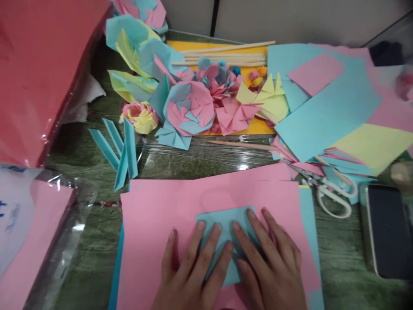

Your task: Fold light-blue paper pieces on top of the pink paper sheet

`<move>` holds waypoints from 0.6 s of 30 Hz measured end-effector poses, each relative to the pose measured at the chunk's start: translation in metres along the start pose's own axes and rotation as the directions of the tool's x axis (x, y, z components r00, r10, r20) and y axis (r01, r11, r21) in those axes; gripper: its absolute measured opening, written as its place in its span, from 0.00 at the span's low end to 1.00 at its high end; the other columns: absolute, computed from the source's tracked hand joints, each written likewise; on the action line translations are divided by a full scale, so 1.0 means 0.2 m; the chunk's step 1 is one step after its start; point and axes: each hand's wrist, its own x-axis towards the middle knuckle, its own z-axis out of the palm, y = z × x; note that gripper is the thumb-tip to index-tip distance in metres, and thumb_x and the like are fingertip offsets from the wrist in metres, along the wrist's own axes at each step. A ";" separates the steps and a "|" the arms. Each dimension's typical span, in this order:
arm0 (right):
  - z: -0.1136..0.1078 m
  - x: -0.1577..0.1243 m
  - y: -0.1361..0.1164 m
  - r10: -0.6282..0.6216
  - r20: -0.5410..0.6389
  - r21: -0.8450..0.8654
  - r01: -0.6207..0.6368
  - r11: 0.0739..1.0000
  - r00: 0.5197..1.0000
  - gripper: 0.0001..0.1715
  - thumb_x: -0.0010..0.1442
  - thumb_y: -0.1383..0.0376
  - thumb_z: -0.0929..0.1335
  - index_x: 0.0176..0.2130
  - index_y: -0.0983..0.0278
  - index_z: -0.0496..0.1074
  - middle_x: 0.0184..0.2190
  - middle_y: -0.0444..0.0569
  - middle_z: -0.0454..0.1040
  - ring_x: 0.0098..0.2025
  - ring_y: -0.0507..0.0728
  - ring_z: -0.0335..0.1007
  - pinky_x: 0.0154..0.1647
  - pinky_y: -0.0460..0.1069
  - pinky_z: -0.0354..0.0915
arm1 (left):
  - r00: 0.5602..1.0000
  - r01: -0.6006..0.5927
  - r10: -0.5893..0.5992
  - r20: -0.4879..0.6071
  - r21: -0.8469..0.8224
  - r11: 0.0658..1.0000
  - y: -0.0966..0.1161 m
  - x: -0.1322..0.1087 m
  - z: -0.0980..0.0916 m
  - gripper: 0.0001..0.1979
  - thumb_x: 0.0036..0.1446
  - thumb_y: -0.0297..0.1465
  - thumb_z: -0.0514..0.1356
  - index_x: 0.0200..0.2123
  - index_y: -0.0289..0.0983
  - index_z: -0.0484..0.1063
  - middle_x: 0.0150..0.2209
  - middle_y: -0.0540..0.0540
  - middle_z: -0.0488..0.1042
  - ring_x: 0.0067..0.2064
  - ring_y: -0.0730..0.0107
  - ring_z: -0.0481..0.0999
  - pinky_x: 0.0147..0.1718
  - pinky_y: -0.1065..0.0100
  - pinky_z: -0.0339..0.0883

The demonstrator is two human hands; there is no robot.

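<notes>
Two hands, left hand [196, 269] and right hand [274, 262], flat, fingers spread, on one blue paper square [226, 230], partly covering it. Square lies on pink sheets [155, 211], on table [87, 254]. Left: plastic-wrapped pink pack [41, 215], blue print too blurred to read. Right: one phone [389, 232], one pair of white-handled scissors [335, 191]. Beyond: four folded blue strips [130, 148], one loose wooden stick [241, 145]. Farther: paper flowers [192, 105], overlapping, count unclear, partly hiding yellow-orange sheet [222, 130].

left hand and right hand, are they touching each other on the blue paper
Apart: the head view shows blue paper between the left hand's nearest finger and the right hand's thumb, with pink paper showing below.
</notes>
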 end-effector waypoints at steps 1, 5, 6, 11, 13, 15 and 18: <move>0.00 0.00 0.00 0.000 0.003 0.000 0.000 1.000 1.000 0.28 0.53 0.62 0.63 0.54 0.60 0.60 0.56 0.54 0.57 0.58 0.69 0.48 0.47 0.60 0.54 | 1.000 -0.004 0.004 -0.004 0.001 1.000 0.00 0.00 0.00 0.32 0.48 0.53 0.48 0.52 0.41 0.62 0.54 0.43 0.62 0.60 0.51 0.47 0.56 0.46 0.30; -0.01 0.01 0.00 -0.001 0.012 -0.012 0.001 1.000 1.000 0.28 0.53 0.63 0.63 0.54 0.60 0.60 0.56 0.54 0.58 0.58 0.69 0.47 0.47 0.60 0.54 | 1.000 -0.009 0.010 -0.014 0.010 1.000 0.00 0.00 0.01 0.31 0.48 0.53 0.48 0.52 0.42 0.63 0.53 0.43 0.63 0.60 0.52 0.47 0.56 0.46 0.31; -0.01 0.01 0.00 -0.001 0.014 -0.016 0.001 1.000 1.000 0.28 0.53 0.63 0.63 0.54 0.59 0.60 0.55 0.54 0.59 0.58 0.69 0.47 0.47 0.60 0.54 | 1.000 -0.010 0.010 -0.018 0.012 1.000 0.00 0.00 0.01 0.31 0.49 0.53 0.48 0.52 0.42 0.63 0.53 0.43 0.63 0.60 0.52 0.47 0.56 0.46 0.31; -0.01 0.01 0.00 0.008 0.018 -0.020 -0.008 1.000 1.000 0.29 0.53 0.62 0.63 0.54 0.58 0.59 0.56 0.52 0.59 0.58 0.68 0.47 0.48 0.59 0.54 | 1.000 -0.008 0.009 -0.022 0.003 1.000 0.00 0.00 0.01 0.30 0.50 0.51 0.48 0.52 0.42 0.63 0.53 0.43 0.64 0.60 0.53 0.47 0.56 0.46 0.32; -0.01 0.00 0.00 0.015 0.021 -0.016 -0.015 1.000 1.000 0.29 0.52 0.62 0.63 0.54 0.58 0.59 0.56 0.52 0.58 0.58 0.68 0.47 0.48 0.60 0.54 | 1.000 -0.013 0.013 -0.021 0.007 1.000 0.00 0.00 0.01 0.30 0.49 0.51 0.49 0.52 0.42 0.63 0.53 0.43 0.64 0.60 0.52 0.47 0.56 0.45 0.32; -0.01 0.00 0.00 0.018 0.020 -0.013 -0.018 1.000 1.000 0.29 0.52 0.62 0.63 0.54 0.58 0.59 0.56 0.52 0.58 0.58 0.68 0.47 0.48 0.60 0.54 | 1.000 -0.011 0.011 -0.019 0.014 1.000 0.00 0.00 0.01 0.31 0.49 0.52 0.49 0.52 0.42 0.63 0.53 0.42 0.64 0.60 0.50 0.48 0.56 0.44 0.32; -0.01 0.00 0.00 0.023 0.016 -0.008 -0.023 1.000 1.000 0.29 0.52 0.63 0.63 0.54 0.58 0.59 0.56 0.53 0.58 0.58 0.69 0.48 0.47 0.60 0.54 | 1.000 -0.005 0.005 -0.014 0.016 1.000 0.00 0.00 0.01 0.31 0.48 0.52 0.49 0.52 0.42 0.63 0.53 0.42 0.64 0.60 0.50 0.47 0.56 0.44 0.32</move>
